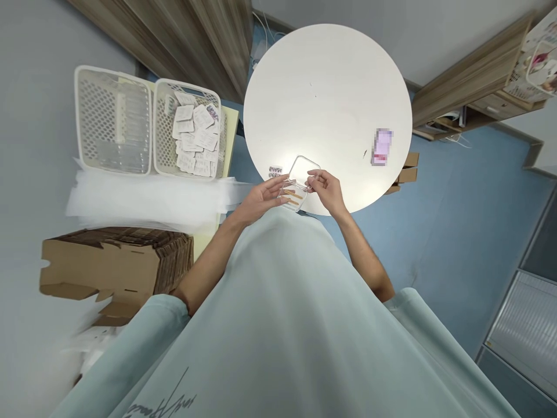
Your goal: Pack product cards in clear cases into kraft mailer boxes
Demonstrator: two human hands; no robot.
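A small clear plastic case (pixel 300 204) is at the near edge of the round white table, its clear lid (pixel 301 168) swung up and away. Two thin tan sticks (pixel 292 194) lie inside the case. My left hand (pixel 260 198) grips the case from the left, fingers along its far side and thumb across the near part. On the right, my right hand (pixel 326 188) has its thumb and fingers bent together at the case's hinge side and lid edge. Just beyond my left fingers lies a small sheet of dark, shiny pieces (pixel 275 171).
On the round white table (pixel 331 75) lies a blurred purple packet (pixel 382 147). To the left stand a white basket of clear plastic cases (pixel 114 139) and another with white cards (pixel 196 139). White sheets (pixel 148 197) and folded cardboard boxes (pixel 117 267) lie nearer.
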